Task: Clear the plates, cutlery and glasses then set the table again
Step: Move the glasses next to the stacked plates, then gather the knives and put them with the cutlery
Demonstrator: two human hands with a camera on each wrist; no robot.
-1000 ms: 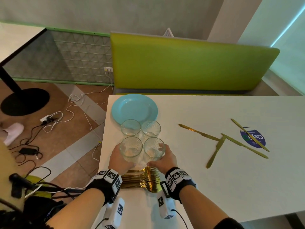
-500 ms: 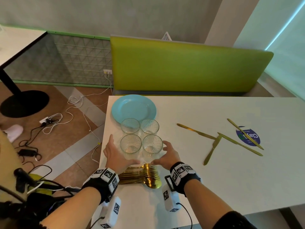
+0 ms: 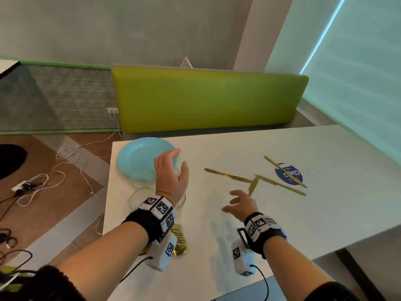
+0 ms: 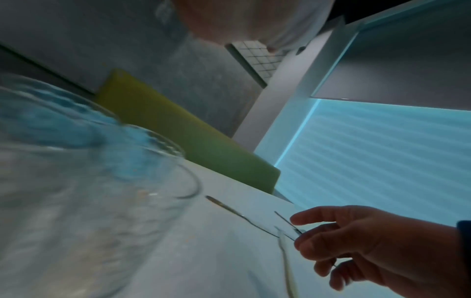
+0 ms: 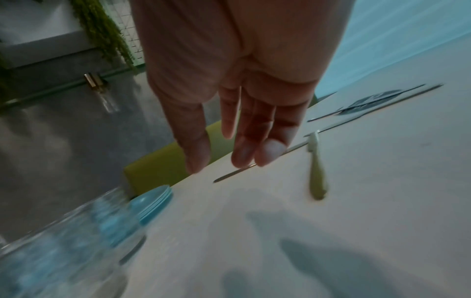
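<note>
Hovering above the glasses (image 3: 142,181) at the table's (image 3: 282,224) nine o'clock side, the left hand (image 3: 171,172) has a wide, empty grip. At three o'clock of it, the right hand (image 3: 239,205), also wide and empty, nears the gold knives (image 3: 280,184). One knife crosses a blue sticker (image 3: 289,175), its lettering too blurred to read. The blue plates (image 3: 134,155) sit at twelve o'clock of the glasses.

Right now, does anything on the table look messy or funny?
Yes: the four gold knives lie scattered at crooked angles, some touching or crossing, and one lies across the round blue sticker. The glasses stand upright beside the blue plates. Nothing looks spilled or broken.
</note>
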